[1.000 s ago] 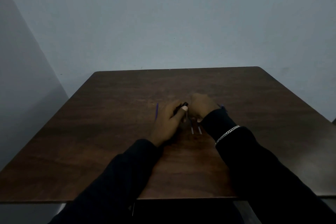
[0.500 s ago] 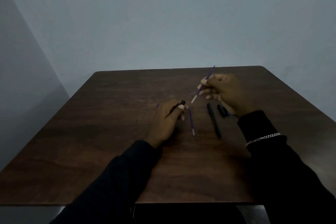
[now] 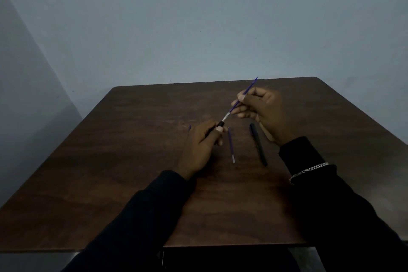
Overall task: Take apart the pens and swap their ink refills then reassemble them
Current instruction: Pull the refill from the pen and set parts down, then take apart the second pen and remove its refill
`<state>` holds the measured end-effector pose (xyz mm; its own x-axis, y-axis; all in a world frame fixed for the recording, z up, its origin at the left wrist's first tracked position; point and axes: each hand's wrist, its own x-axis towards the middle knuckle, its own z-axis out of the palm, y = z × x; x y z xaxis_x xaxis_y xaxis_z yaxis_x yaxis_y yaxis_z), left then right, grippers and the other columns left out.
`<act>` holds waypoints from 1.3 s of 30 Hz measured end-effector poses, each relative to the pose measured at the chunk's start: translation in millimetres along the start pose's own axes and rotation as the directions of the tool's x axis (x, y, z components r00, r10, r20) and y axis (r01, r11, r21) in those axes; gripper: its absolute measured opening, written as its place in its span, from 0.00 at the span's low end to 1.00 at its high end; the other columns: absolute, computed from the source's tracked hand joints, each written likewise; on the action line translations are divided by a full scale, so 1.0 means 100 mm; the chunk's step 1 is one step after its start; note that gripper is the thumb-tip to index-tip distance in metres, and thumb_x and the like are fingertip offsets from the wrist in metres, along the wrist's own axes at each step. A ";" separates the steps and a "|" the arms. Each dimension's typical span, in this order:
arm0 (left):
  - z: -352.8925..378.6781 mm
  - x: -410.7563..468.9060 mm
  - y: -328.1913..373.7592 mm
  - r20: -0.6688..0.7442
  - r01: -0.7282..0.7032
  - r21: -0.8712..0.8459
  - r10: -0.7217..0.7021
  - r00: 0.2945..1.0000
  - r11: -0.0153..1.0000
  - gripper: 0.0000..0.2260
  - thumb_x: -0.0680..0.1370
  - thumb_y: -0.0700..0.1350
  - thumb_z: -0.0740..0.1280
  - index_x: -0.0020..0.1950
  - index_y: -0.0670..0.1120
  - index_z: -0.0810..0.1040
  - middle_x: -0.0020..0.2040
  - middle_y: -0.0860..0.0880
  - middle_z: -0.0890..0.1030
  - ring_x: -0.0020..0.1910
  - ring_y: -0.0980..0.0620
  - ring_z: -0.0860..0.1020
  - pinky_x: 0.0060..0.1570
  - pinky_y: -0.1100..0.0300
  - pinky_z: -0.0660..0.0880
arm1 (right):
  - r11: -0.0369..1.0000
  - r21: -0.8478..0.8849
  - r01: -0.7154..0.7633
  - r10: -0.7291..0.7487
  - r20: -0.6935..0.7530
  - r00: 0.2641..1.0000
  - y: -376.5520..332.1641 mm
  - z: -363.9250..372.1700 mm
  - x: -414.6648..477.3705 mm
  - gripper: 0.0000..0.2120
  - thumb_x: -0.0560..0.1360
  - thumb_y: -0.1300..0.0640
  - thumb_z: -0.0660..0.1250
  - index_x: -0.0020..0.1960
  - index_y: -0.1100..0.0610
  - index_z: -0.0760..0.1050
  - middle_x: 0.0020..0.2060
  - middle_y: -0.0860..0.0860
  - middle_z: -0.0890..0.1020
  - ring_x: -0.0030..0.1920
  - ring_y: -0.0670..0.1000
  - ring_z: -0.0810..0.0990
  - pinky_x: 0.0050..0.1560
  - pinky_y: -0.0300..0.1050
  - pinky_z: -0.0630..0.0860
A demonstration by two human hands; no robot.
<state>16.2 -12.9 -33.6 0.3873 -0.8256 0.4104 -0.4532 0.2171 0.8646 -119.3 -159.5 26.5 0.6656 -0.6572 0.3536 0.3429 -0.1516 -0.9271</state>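
Note:
My right hand (image 3: 262, 110) pinches a thin purple ink refill (image 3: 247, 93), tilted, its silver tip touching the open end of a black pen barrel (image 3: 220, 123). That barrel is gripped in my left hand (image 3: 202, 146), which rests on the dark wooden table (image 3: 132, 161); most of the barrel is hidden in the fist. A second purple refill (image 3: 231, 146) lies on the table just right of my left hand. A second black pen barrel (image 3: 258, 143) lies further right, below my right hand.
A small purple piece (image 3: 189, 127) pokes out behind my left hand. The table stands against a pale wall, its back edge close behind my hands. Dark sleeves cover both forearms, and a silver bracelet (image 3: 309, 171) circles my right wrist.
My right hand lifted a purple refill off the table, then lowered its tip to the mouth of the barrel in my left hand. The left hand stayed put.

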 end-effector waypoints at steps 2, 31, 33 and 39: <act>0.00 -0.01 0.00 0.002 0.006 0.006 -0.006 1.000 1.000 0.12 0.85 0.48 0.60 0.50 0.54 0.83 0.36 0.55 0.80 0.33 0.64 0.75 0.35 0.70 0.72 | 1.000 -0.008 0.003 -0.003 0.007 1.000 0.01 -0.01 0.00 0.04 0.80 0.60 0.69 0.48 0.58 0.82 0.42 0.58 0.88 0.39 0.55 0.88 0.36 0.41 0.82; 0.00 0.01 -0.07 -0.018 -0.091 0.048 0.092 0.996 0.995 0.10 0.84 0.50 0.60 0.48 0.54 0.81 0.35 0.52 0.80 0.32 0.61 0.75 0.36 0.63 0.68 | 0.943 -0.334 -0.005 0.086 0.228 0.970 0.06 0.06 -0.09 0.09 0.77 0.62 0.75 0.57 0.59 0.84 0.45 0.57 0.89 0.45 0.51 0.88 0.41 0.45 0.85; 0.00 0.01 -0.06 -0.018 -0.092 0.051 0.093 0.995 0.994 0.10 0.84 0.50 0.60 0.47 0.57 0.80 0.35 0.51 0.80 0.33 0.61 0.75 0.37 0.64 0.67 | 0.947 -0.320 0.013 0.054 0.198 0.979 0.04 0.04 -0.10 0.09 0.77 0.62 0.75 0.57 0.61 0.84 0.43 0.56 0.89 0.44 0.53 0.88 0.41 0.46 0.84; 0.00 0.01 -0.10 -0.012 -0.068 0.069 0.069 0.998 0.995 0.11 0.83 0.51 0.61 0.48 0.51 0.81 0.35 0.52 0.80 0.33 0.61 0.75 0.37 0.60 0.68 | 0.946 -0.323 0.016 0.041 0.168 0.985 0.02 0.03 -0.12 0.06 0.77 0.63 0.74 0.52 0.66 0.83 0.39 0.56 0.87 0.38 0.51 0.86 0.39 0.42 0.84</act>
<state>20.9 -15.7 -42.4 0.3648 -0.8020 0.4730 -0.5333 0.2364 0.8122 -124.4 -150.1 21.0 0.7811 -0.5294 0.3312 0.1207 -0.3924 -0.9118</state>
